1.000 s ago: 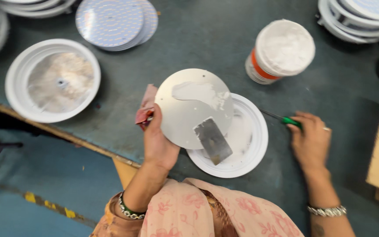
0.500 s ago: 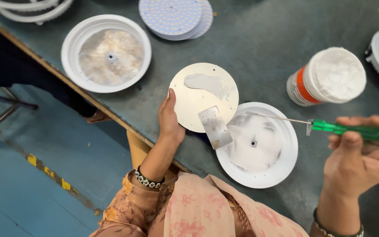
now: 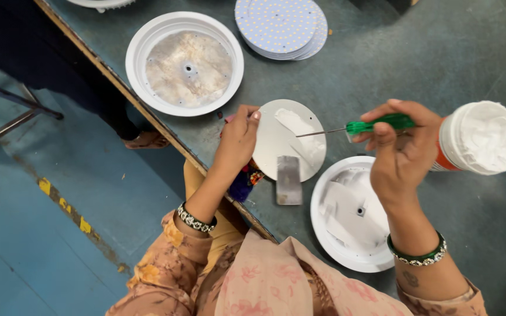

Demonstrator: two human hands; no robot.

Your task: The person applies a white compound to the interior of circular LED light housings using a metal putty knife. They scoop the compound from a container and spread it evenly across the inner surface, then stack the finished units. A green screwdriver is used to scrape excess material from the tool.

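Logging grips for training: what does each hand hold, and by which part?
Left hand grips the round white disc at its edge; right hand holds the screwdriver by its green handle.

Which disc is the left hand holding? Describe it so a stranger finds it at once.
Start at the grey table and find its near edge, where the left hand grips a flat round disc. It sits between two white dishes, the smeared dish farther back and the nearer dish. Unlike them it has no rim, carries white paste and a grey plate, and the green screwdriver points at it.
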